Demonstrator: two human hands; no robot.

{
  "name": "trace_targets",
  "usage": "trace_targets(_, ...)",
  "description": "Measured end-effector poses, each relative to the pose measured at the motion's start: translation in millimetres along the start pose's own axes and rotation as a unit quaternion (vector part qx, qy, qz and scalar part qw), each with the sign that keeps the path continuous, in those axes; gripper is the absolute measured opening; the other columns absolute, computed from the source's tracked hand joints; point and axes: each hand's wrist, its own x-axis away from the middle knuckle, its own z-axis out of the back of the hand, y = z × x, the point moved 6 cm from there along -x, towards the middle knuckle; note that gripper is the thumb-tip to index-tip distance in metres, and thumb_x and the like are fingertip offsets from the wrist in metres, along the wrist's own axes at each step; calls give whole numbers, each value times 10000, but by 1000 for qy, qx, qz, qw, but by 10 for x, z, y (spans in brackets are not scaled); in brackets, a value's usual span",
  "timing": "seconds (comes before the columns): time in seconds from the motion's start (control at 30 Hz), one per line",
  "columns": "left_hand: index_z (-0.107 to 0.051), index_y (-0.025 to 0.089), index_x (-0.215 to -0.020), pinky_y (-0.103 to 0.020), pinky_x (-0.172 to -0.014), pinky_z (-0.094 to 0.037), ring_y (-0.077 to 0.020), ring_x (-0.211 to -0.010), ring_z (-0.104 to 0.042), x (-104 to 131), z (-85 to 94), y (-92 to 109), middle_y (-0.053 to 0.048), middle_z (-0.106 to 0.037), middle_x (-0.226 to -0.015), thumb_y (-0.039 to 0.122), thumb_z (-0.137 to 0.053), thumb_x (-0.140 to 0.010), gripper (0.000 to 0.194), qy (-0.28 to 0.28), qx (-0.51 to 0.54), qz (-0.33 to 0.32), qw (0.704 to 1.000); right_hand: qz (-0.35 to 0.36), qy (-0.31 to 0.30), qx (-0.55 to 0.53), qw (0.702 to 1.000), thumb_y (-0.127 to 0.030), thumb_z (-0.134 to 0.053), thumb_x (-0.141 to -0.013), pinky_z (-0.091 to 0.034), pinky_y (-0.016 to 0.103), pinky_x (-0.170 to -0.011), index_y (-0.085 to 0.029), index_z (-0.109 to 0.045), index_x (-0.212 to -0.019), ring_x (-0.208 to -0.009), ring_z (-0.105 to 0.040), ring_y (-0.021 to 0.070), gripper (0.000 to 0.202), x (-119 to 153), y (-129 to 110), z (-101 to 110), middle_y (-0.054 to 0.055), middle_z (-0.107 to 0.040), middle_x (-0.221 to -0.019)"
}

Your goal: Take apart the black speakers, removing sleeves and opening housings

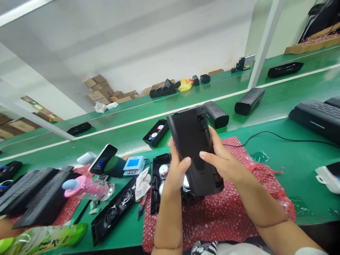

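Both my hands grip a black plastic speaker housing [190,136], raised and tilted above the bench. My left hand [174,171] clasps its left edge with the thumb on the face; my right hand [223,159] clasps the right edge the same way. Partly hidden beneath it, an open black casing [155,191] with round silver speaker drivers lies on red bubble wrap [236,212]. Left of that are a white crumpled tissue [142,184], a red and black marker pen [142,207] and a long black panel [114,214] with two round openings.
A blue-screened device [134,165], a phone [103,157] and a pink-topped bottle [87,187] stand left on the green bench. A green bottle [53,239] lies at front left. Black speakers [249,101] sit on the conveyor. A black cable [287,140] crosses the right side.
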Motion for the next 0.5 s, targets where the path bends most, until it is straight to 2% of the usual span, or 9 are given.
trace_targets(0.1,-88,313,-1533,-413,-1090,-445,-296,-1351,-476,-5,-99,-47,-101,-399,-1534,422,-795,-710,1090,-61,-21,14,998,2,2,24,1000,-421,-593,-882,-207,523,-1240,-341,-146,-1557,-1513,-173,253,813,-27,50,26,1,-221,-1620)
trace_targets(0.27,-113,299,-1508,-481,-1108,-416,-327,-1336,-478,-9,-82,-9,-129,-399,-1505,413,-841,-644,1136,-11,-63,-4,998,22,27,44,998,-372,-583,-884,-169,535,-1246,-331,-154,-1563,-1514,-164,255,804,-4,69,13,5,-224,-1622)
trace_targets(0.4,-56,296,-1500,-499,-1069,-446,-315,-1253,-550,24,-86,-6,-137,-479,-1421,410,-839,-640,1169,-17,-85,-10,996,35,43,45,997,-353,-578,-886,-181,520,-1246,-334,-172,-1552,-1507,-188,248,780,44,65,-20,3,-229,-1619)
trace_targets(0.5,-50,304,-1487,-520,-1097,-413,-325,-1285,-525,34,-101,-22,-138,-444,-1450,384,-846,-626,1175,-20,-76,-8,997,52,57,36,996,-369,-559,-901,-200,499,-1245,-315,-188,-1538,-1493,-234,236,739,36,58,-30,16,-259,-1607)
